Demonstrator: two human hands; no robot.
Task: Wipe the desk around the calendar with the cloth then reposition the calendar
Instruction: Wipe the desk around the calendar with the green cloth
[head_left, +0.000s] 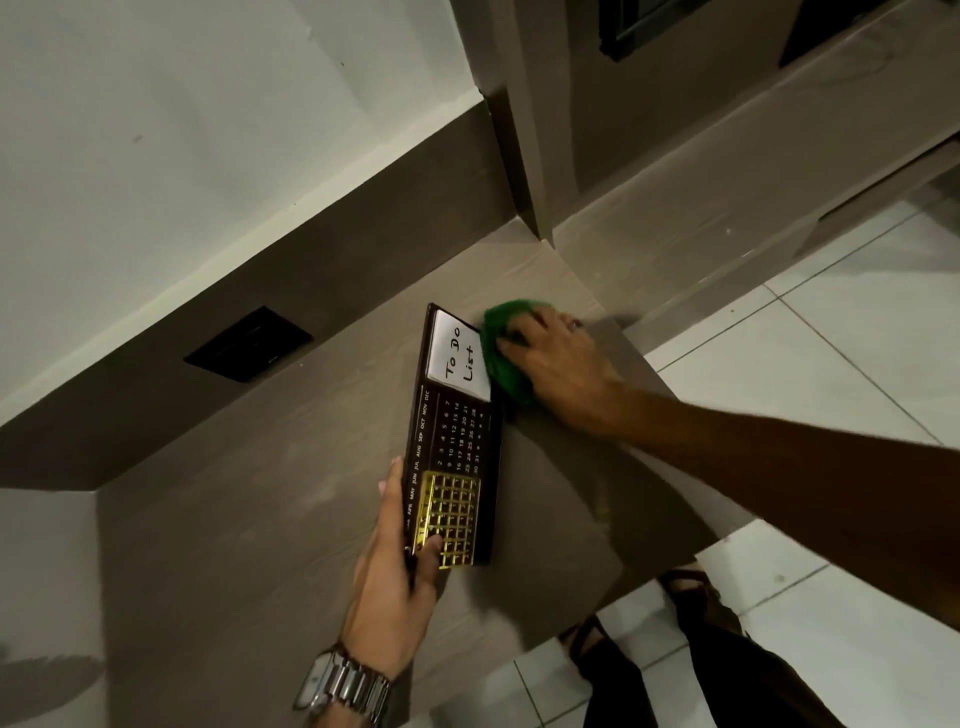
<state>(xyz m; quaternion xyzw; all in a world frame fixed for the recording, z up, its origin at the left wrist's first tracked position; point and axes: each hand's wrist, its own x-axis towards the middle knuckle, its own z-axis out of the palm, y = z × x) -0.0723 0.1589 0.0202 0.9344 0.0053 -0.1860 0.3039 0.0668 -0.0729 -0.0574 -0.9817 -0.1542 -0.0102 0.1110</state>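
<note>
A dark brown perpetual calendar (457, 431) with a white "To Do List" panel and a gold sliding grid is tilted up off the grey-brown desk (260, 499). My left hand (400, 577), with a metal watch on the wrist, grips the calendar's near end, thumb on the gold grid. My right hand (558, 364) presses a crumpled green cloth (501, 358) flat on the desk right beside the calendar's far end, close to the desk's right edge. Part of the cloth is hidden under my fingers.
A black wall socket (249, 345) sits in the brown back panel behind the desk. A vertical brown partition (524, 171) rises at the desk's far corner. White floor tiles (831, 374) lie to the right, with my sandalled feet (691, 587) below the desk's edge.
</note>
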